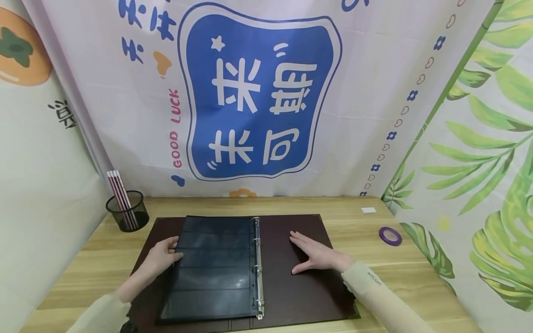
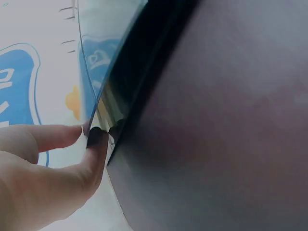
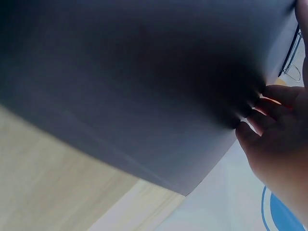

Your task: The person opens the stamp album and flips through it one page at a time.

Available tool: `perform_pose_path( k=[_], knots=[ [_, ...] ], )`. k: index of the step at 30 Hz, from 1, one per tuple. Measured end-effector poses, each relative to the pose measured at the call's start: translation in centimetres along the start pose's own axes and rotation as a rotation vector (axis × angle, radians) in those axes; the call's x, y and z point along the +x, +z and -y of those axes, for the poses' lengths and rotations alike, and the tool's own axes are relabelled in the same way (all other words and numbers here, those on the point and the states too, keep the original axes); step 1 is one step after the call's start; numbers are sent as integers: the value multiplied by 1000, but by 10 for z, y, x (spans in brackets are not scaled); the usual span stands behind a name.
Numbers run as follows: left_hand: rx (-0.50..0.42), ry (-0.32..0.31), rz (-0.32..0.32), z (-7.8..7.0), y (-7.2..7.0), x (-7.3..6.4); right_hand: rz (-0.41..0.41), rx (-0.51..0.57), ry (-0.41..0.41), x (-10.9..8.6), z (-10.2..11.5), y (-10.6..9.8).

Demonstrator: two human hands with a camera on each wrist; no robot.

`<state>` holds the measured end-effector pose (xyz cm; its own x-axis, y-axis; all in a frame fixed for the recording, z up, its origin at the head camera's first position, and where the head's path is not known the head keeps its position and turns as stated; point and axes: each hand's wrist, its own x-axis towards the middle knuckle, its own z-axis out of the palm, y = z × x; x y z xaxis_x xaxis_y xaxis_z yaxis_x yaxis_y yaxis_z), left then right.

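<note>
A dark brown ring binder (image 1: 297, 296) lies spread flat on the wooden table. Black pocket pages (image 1: 216, 268) with clear horizontal pockets cover much of its left side, threaded on the metal rings (image 1: 258, 268) along the middle. At the outer edge of these pages, my left hand (image 1: 157, 260) pinches a sheet between thumb and finger. The left wrist view shows a clear pocket page (image 2: 98, 72) at the fingertips of that hand (image 2: 53, 178). My right hand (image 1: 317, 257) rests on the bare right cover, fingers extended; its fingertips touch the cover (image 3: 144, 86) in the right wrist view.
A black mesh cup (image 1: 135, 215) with several striped pencils (image 1: 121, 196) stands at the table's back left. A white eraser (image 1: 368, 210) and a roll of purple tape (image 1: 390, 236) lie to the right. A printed curtain (image 1: 145, 106) hangs behind the table.
</note>
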<state>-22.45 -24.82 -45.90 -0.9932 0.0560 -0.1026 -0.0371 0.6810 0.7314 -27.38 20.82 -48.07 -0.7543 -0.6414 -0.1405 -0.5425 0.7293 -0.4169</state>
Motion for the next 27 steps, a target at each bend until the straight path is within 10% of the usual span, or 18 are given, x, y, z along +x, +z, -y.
perform_pose_path(
  k=[7, 27],
  knots=[
    [224, 126, -87, 2, 12, 1, 1, -3, 6, 0, 1, 0],
    [500, 220, -165, -5, 30, -5, 3, -4, 17, 1, 3, 0]
  ],
)
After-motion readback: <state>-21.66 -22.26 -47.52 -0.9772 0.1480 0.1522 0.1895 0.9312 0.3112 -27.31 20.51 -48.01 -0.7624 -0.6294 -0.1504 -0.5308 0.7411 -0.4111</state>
